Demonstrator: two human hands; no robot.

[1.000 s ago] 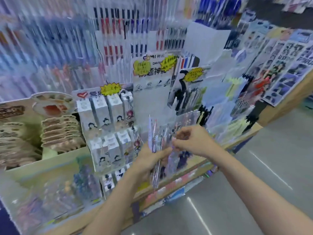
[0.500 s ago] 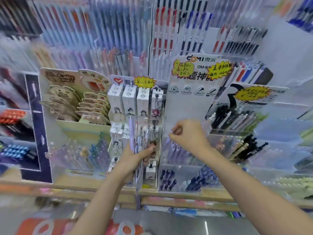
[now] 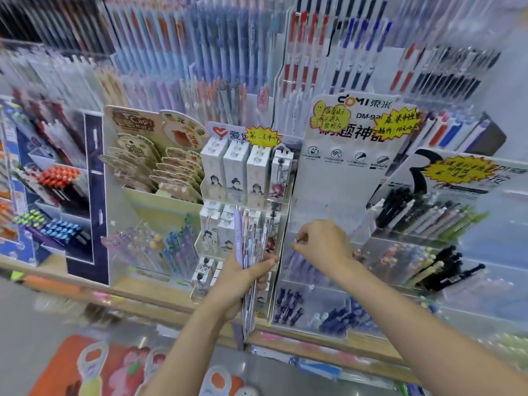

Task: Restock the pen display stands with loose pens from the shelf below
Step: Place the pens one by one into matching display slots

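Observation:
My left hand (image 3: 240,278) grips an upright bundle of pens (image 3: 249,241), pastel and clear, in front of the white boxed-pen stand (image 3: 245,172). My right hand (image 3: 323,244) is to its right, fingers pinched on something small and pale, too blurred to tell if it is a pen. It hovers at the upper tier of the clear acrylic display stand (image 3: 337,195) with the white header card. That stand's lower tiers hold purple pens (image 3: 300,264) and dark blue pens (image 3: 337,315).
A capybara card stand (image 3: 148,155) and a clear bin of charm pens (image 3: 160,247) sit at the left. Black and green pens (image 3: 428,215) fill a stand at the right. Tall racks of pens (image 3: 228,52) line the back. An orange basket (image 3: 94,364) lies below the wooden shelf edge (image 3: 171,301).
The view has swung left and squared up to the shelf. My left hand has kept the bundle upright, and my right hand has moved from the bundle to the clear stand.

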